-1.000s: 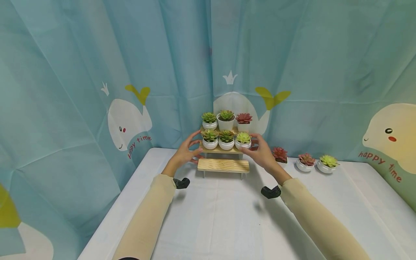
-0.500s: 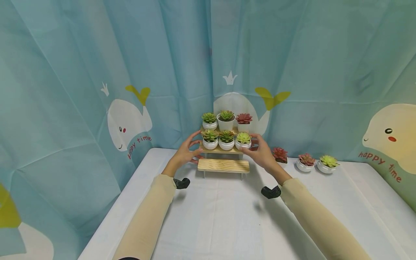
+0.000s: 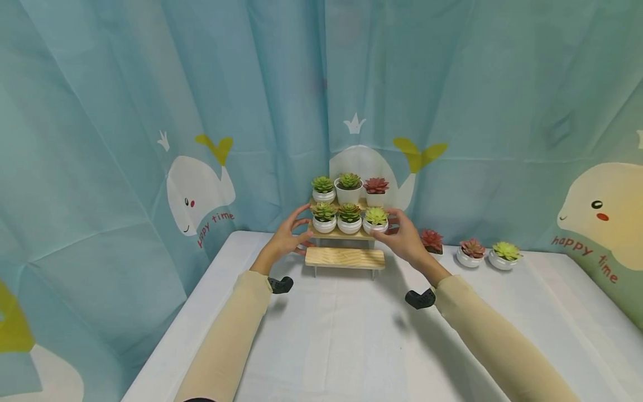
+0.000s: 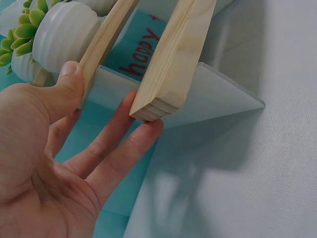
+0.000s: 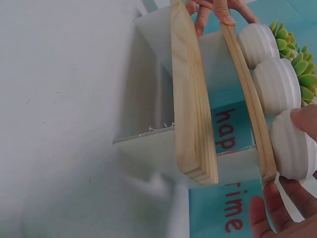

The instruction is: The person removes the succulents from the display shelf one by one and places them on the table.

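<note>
A tiered wooden plant stand [image 3: 345, 258] bears potted artificial succulents on its top and middle shelves; its lowest shelf is bare. My left hand [image 3: 285, 240] holds the stand's left end. In the left wrist view, the thumb [image 4: 72, 72] lies at the end of the middle shelf [image 4: 104, 42] and two fingertips touch the end of the lowest shelf [image 4: 171, 74]. With the right hand [image 3: 404, 237] I grip the round white pot of a light-green succulent [image 3: 375, 218] at the middle shelf's right end. In the right wrist view, its thumb presses that pot [image 5: 292, 148]; other fingers are at the shelf end.
To the right, along the table's back edge, are a dark-red succulent [image 3: 432, 241], a pinkish-red succulent [image 3: 471, 251] and a yellow-green succulent [image 3: 504, 255], all in white pots. A blue curtain [image 3: 281, 100] with printed whales hangs directly behind the white table [image 3: 341, 335].
The head view has shifted very slightly. Both hands keep their places at the stand and the pots have not visibly moved.
</note>
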Action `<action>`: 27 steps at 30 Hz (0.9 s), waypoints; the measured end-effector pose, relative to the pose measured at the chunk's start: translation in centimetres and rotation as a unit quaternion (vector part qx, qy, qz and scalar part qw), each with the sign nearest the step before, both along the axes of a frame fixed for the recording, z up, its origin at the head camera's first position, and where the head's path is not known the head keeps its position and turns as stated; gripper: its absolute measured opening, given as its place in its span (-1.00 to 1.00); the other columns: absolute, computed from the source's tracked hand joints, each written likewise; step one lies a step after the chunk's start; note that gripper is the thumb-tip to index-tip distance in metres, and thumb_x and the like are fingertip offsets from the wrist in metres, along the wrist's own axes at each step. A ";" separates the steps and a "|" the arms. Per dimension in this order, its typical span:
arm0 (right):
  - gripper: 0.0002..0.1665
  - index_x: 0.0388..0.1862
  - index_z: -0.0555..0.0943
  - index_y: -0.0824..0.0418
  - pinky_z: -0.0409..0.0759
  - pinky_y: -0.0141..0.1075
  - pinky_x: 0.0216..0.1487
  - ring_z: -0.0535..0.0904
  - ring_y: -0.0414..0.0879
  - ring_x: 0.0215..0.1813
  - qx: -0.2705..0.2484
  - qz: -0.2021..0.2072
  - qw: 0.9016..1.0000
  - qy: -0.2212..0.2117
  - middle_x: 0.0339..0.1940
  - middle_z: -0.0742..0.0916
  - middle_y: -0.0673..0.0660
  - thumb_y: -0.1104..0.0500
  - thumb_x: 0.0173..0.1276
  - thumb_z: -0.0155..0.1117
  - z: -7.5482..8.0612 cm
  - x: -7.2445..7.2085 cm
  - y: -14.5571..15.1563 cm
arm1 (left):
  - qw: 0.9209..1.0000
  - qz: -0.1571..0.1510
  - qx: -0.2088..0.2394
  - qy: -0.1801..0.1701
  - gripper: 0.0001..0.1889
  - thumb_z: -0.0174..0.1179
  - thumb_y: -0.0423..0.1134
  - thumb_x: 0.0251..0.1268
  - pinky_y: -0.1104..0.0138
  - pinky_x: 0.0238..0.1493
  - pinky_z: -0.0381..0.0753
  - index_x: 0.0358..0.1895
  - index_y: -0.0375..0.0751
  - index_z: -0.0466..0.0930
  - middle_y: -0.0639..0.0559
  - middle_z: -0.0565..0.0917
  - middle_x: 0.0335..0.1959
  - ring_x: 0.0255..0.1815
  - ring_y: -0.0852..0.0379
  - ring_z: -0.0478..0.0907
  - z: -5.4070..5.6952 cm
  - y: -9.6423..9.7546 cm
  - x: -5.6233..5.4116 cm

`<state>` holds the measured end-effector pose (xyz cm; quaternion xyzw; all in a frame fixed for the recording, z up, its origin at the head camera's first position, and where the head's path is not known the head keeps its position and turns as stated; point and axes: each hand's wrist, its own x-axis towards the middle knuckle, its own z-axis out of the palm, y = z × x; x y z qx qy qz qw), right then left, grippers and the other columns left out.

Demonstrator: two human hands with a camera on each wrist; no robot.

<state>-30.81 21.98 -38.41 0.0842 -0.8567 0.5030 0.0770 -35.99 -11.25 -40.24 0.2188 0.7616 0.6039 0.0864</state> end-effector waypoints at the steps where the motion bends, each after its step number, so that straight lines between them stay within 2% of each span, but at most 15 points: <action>1: -0.14 0.54 0.26 0.22 0.64 0.07 0.10 0.55 0.29 0.22 -0.001 -0.001 1.000 -0.002 0.30 0.53 0.37 0.06 0.41 0.46 0.0 0.0 0.0 | 1.000 0.000 0.000 0.000 -0.17 0.26 -0.22 0.50 -0.11 -0.23 0.76 0.67 0.28 0.01 -0.37 0.18 0.56 -0.14 -0.23 0.76 0.0 0.0 0.0; 11: -0.14 0.54 0.28 0.23 0.65 0.08 0.10 0.57 0.29 0.23 0.009 0.008 1.000 0.000 0.35 0.52 0.39 0.03 0.41 0.46 0.6 0.7 1.2 | 1.000 0.009 -0.001 -0.014 -0.17 0.24 -0.25 0.52 -0.20 -0.14 0.72 0.68 0.30 -0.02 -0.27 0.19 0.58 -0.02 -0.52 0.65 0.0 0.2 -0.1; 18: -0.11 0.54 0.27 0.20 0.62 0.12 0.13 0.54 0.28 0.25 0.017 0.009 1.000 -0.004 0.40 0.50 0.36 -0.04 0.40 0.47 1.3 1.6 2.3 | 1.000 0.009 0.001 -0.014 -0.17 0.22 -0.25 0.53 -0.19 -0.16 0.73 0.68 0.30 -0.03 -0.26 0.19 0.58 -0.03 -0.46 0.68 0.1 0.1 0.0; 27: -0.06 0.57 0.25 0.19 0.59 0.14 0.14 0.54 0.27 0.23 0.032 0.002 0.999 0.005 0.37 0.52 0.37 -0.09 0.39 0.46 1.5 2.4 3.4 | 1.000 0.006 0.003 -0.006 -0.19 0.21 -0.27 0.54 -0.25 -0.16 0.70 0.68 0.26 -0.01 -0.28 0.20 0.57 -0.07 -0.45 0.69 0.1 0.1 0.0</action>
